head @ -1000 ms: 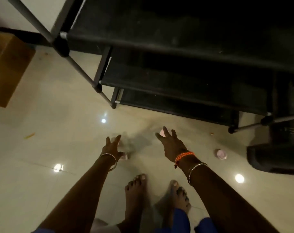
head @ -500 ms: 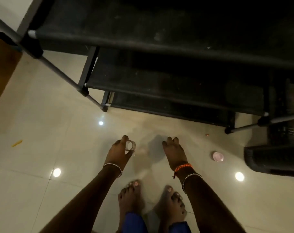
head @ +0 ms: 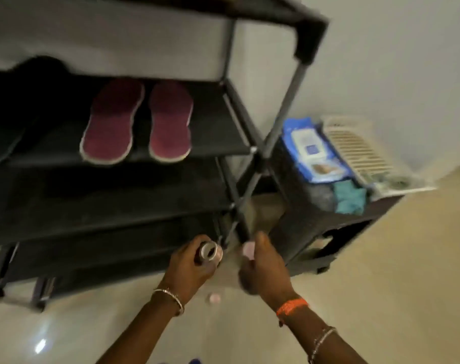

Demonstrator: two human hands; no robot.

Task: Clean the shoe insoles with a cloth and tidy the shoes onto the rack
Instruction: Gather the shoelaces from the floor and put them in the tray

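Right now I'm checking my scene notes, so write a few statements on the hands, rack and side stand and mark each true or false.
1. The left hand grips a small open jar. True.
2. A pair of maroon slippers lies on the floor. False: it sits on a shelf of the shoe rack.
3. The right hand pinches a small pink lid. True.
4. The blue wipes pack lies on the rack's lowest shelf. False: it rests on the dark side stand.
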